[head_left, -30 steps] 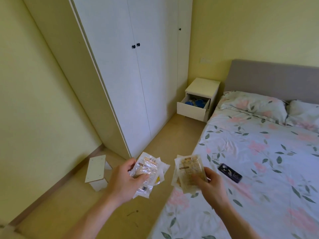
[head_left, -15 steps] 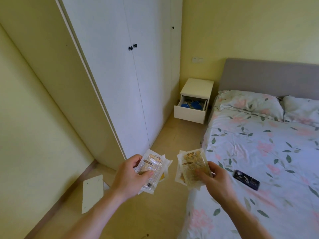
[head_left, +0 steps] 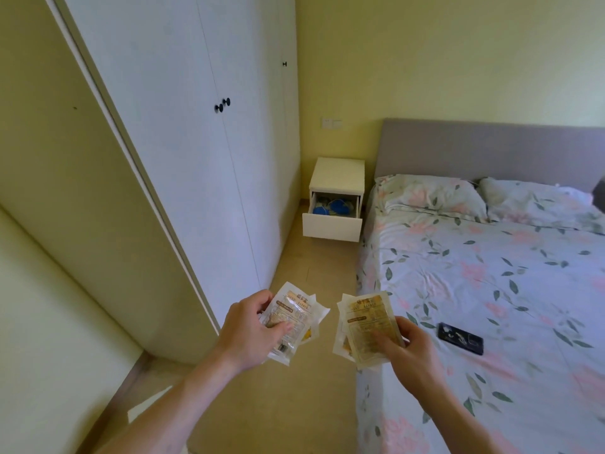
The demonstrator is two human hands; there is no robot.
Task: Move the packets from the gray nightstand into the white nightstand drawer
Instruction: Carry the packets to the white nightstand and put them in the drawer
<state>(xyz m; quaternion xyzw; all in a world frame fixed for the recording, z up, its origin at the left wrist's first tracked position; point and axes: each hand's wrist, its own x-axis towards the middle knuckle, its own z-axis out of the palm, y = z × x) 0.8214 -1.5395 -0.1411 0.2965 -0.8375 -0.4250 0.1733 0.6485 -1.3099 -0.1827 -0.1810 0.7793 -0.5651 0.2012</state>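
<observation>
Head view. Room: pale yellow walls, tan floor (head_left: 294, 404) running as a narrow aisle between a white wardrobe (head_left: 183, 132) at 10 o'clock and a bed (head_left: 491, 290) at 3 o'clock. The wardrobe has small black knobs (head_left: 222, 105). The bed carries a floral sheet, two matching pillows (head_left: 429, 196) and a gray padded headboard (head_left: 474, 147). A dark phone-like object (head_left: 460, 338) lies flat on the sheet, just beside the right hand.

White nightstand (head_left: 337, 173) stands at 12 o'clock, in the corner between wardrobe and headboard, well apart from the hands. Its drawer (head_left: 332, 226) is pulled open; blue items (head_left: 334, 207) lie inside, type not legible.

Hidden or unclear: the gray nightstand is not in frame. A pale flat object at the bottom edge, 7 o'clock, is cut off by the left forearm. Packet print is too small to read. Count of packets per hand cannot be told; edges of more show behind each front one.

Left hand (head_left: 248, 332) grips a fanned stack of packets (head_left: 291, 317), thumb over the front. Right hand (head_left: 411, 350) grips a second stack (head_left: 366, 326), thumb pressed on its face. Both stacks are held over the floor at 6 o'clock, near each other but apart. The packets are clear plastic sachets with yellow-tan labels and brownish contents.
</observation>
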